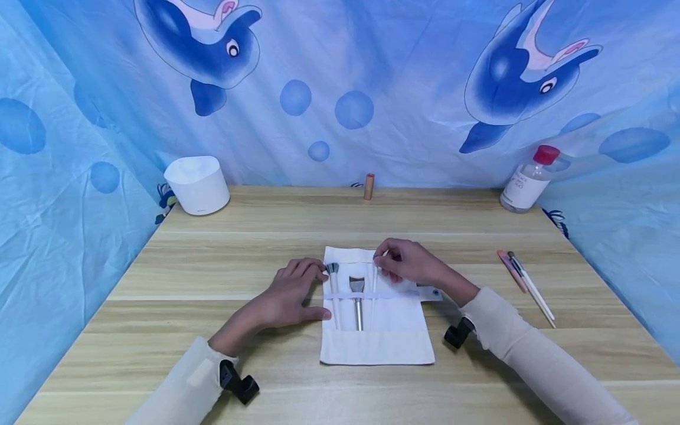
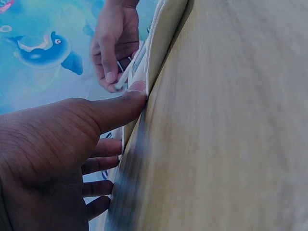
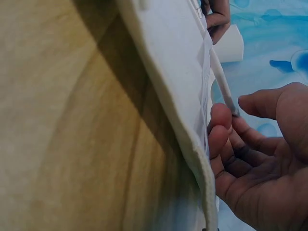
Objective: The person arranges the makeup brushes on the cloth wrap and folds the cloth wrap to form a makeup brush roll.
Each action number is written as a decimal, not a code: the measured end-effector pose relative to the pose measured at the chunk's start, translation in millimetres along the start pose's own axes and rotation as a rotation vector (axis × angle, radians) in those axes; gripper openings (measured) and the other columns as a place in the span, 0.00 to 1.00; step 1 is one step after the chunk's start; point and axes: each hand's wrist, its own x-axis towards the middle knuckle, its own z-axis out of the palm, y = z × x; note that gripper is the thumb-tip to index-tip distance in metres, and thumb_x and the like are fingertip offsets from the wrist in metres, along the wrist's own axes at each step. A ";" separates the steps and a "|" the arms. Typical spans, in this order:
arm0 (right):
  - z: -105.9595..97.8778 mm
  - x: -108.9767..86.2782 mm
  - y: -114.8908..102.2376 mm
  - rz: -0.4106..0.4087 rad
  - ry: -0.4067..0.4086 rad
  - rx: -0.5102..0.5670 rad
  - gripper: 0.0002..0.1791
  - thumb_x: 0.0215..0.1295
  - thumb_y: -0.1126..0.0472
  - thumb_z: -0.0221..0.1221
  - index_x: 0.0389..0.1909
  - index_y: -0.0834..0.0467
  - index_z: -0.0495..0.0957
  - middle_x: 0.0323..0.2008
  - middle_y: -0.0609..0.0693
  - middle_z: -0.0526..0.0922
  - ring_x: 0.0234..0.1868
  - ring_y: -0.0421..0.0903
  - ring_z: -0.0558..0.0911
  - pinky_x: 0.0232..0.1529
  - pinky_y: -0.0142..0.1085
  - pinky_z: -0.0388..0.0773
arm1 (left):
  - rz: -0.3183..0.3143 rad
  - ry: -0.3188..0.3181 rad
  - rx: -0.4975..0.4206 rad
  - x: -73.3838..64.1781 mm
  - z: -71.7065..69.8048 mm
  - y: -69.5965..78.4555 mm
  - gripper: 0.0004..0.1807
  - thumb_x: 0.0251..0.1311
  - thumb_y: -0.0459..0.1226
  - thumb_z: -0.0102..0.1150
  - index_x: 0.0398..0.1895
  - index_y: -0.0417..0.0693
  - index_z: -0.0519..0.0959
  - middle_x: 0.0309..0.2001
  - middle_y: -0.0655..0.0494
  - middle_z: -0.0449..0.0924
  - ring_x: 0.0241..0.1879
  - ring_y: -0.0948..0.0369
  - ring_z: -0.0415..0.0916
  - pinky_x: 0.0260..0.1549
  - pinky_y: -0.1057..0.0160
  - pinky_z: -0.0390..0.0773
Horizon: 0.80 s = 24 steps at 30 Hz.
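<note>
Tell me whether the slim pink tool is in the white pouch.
No, the slim pink tool lies on the table, apart from the white pouch.

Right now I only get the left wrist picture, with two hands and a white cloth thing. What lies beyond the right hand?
Observer: A white-handled brush lies on the table, to the right of the right hand.
Visitor: Oh! And the far right corner?
Observer: A clear bottle with a red cap stands there.
Visitor: Does anything cross the cloth where the fingers are working?
Observer: Yes, a pale strap runs across the white pouch.
</note>
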 end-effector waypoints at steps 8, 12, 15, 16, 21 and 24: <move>-0.2 -2.2 2.9 -0.041 -0.065 -0.078 0.09 0.77 0.57 0.54 0.45 0.52 0.83 0.28 0.52 0.81 0.23 0.45 0.76 0.24 0.35 0.70 | -0.014 -0.006 -0.002 1.0 -1.0 1.1 0.35 0.55 0.59 0.70 0.58 0.48 0.72 0.70 0.51 0.61 0.71 0.48 0.53 0.64 0.42 0.56; 0.8 -2.5 2.7 -0.047 -0.088 -0.084 0.11 0.78 0.56 0.53 0.49 0.50 0.84 0.27 0.51 0.80 0.22 0.44 0.74 0.23 0.34 0.68 | -0.015 -0.008 -0.002 0.7 -1.2 0.9 0.36 0.55 0.59 0.70 0.59 0.48 0.72 0.70 0.51 0.61 0.71 0.48 0.53 0.64 0.42 0.57; 1.0 -3.5 1.7 -0.060 -0.101 -0.099 0.13 0.78 0.56 0.53 0.53 0.49 0.83 0.27 0.51 0.80 0.22 0.44 0.74 0.23 0.34 0.68 | -0.011 -0.008 -0.002 0.4 -1.3 0.6 0.36 0.55 0.59 0.69 0.59 0.48 0.72 0.70 0.51 0.61 0.71 0.48 0.53 0.64 0.42 0.57; 0.8 -4.2 1.5 -0.069 -0.102 -0.106 0.13 0.78 0.56 0.53 0.55 0.49 0.82 0.27 0.51 0.80 0.22 0.44 0.74 0.23 0.34 0.68 | -0.010 -0.007 -0.002 0.4 -1.3 0.5 0.36 0.55 0.59 0.69 0.59 0.48 0.72 0.70 0.51 0.61 0.71 0.48 0.53 0.64 0.41 0.57; -6.9 -13.1 0.1 -0.099 -0.035 -0.186 0.16 0.77 0.57 0.54 0.61 0.53 0.78 0.31 0.49 0.82 0.26 0.44 0.77 0.24 0.36 0.73 | -0.004 -0.001 -0.012 0.3 -1.3 0.3 0.36 0.55 0.59 0.70 0.58 0.47 0.72 0.70 0.51 0.62 0.70 0.48 0.53 0.64 0.41 0.57; -19.8 -22.5 -0.8 -0.106 0.056 -0.290 0.14 0.76 0.57 0.56 0.56 0.54 0.80 0.32 0.47 0.82 0.28 0.43 0.78 0.26 0.37 0.75 | 0.003 0.004 -0.013 -0.1 -1.5 -0.2 0.36 0.56 0.58 0.70 0.59 0.46 0.72 0.70 0.50 0.62 0.70 0.47 0.53 0.63 0.41 0.57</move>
